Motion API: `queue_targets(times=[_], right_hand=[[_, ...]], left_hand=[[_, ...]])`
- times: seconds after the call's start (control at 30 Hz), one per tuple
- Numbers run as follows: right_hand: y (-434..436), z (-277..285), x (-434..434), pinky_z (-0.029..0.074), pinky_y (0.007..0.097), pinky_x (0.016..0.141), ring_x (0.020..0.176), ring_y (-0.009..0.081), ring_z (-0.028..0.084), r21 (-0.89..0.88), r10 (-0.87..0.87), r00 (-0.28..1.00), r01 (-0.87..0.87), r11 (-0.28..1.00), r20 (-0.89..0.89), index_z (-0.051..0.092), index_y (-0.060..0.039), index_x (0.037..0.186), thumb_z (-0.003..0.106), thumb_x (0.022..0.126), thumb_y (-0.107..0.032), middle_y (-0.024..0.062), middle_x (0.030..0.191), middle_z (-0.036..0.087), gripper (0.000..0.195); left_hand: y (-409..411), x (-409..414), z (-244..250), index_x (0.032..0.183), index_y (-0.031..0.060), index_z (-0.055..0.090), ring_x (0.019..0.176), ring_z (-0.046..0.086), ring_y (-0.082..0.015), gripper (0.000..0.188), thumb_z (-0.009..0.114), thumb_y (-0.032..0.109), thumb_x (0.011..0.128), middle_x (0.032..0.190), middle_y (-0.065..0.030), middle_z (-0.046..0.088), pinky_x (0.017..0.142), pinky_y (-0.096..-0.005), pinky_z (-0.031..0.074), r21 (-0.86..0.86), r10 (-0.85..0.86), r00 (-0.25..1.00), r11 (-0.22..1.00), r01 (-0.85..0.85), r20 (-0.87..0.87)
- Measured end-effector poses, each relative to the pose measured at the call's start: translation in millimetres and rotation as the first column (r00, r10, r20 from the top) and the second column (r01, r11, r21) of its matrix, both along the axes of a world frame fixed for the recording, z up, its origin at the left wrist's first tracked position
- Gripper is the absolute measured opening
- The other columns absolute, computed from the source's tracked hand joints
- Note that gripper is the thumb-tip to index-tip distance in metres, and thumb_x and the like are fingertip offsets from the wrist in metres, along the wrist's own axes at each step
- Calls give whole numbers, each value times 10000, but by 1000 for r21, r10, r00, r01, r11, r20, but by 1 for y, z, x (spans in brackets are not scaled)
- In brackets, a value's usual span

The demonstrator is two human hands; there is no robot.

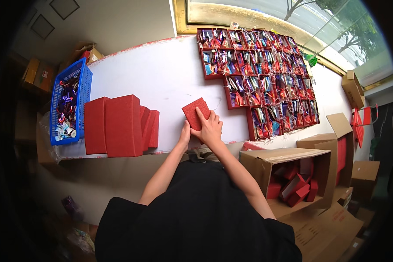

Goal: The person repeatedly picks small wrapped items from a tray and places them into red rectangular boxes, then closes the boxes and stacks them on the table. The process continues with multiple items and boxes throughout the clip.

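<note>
Near the front edge of the white table, a small red textured box is between both hands. My left hand rests against its lower left side. My right hand lies over its right side, index finger stretched on the top face and thumb at the lower edge. The box's underside is hidden. Left of the hands stand several red boxes, leaning in a row. To the right, rows of open red boxes hold wrapped sweets and white ribbons or cords.
A blue plastic basket of wrapped sweets stands at the table's left end. Right of my body, an open cardboard carton contains loose red boxes. More cartons stand at the far right. A window runs along the back.
</note>
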State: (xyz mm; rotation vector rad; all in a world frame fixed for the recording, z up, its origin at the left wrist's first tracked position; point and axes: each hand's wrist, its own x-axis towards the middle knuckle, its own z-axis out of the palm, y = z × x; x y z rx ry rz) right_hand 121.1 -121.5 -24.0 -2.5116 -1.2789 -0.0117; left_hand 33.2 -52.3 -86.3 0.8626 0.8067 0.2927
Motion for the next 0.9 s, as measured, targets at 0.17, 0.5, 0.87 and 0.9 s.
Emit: queue_targets(times=[0.17, 0.5, 0.87, 0.9], right_hand=[[11, 0, 8, 353, 396, 683, 886, 316, 426, -31, -47, 999, 46, 998, -23, 335, -297, 1305, 646, 579, -512, 187, 1090, 391, 818], [9, 1, 16, 400, 480, 709, 964, 385, 418, -94, -172, 961, 155, 984, -215, 311, -236, 1321, 647, 600, -519, 250, 1101, 380, 844], [3, -9, 9, 389, 466, 711, 955, 377, 419, -17, -127, 980, 126, 992, -154, 336, -244, 1311, 635, 605, -525, 248, 1117, 374, 817], [2, -9, 7, 387, 465, 707, 955, 376, 416, -26, -135, 977, 133, 991, -163, 336, -244, 1311, 635, 606, -524, 245, 1121, 371, 816]], left_hand=[[7, -2, -25, 1260, -11, 352, 1181, 366, -206, 622, 240, 489, 908, 1284, -134, 382, 978, -313, 287, 57, -7, 1000, 998, 8, -29], [11, 11, -15, 1331, 109, 268, 1234, 288, -215, 619, 243, 540, 887, 1325, -80, 338, 981, -422, 249, 35, -42, 992, 998, 47, -119], [4, 17, 7, 1299, 13, 292, 1189, 349, -176, 491, 304, 345, 937, 1301, -105, 358, 985, -302, 277, 77, 5, 1000, 997, -4, -14], [5, 16, 3, 1311, 15, 268, 1197, 340, -182, 490, 321, 323, 934, 1314, -106, 342, 985, -304, 278, 61, -5, 1000, 998, 5, 9]])
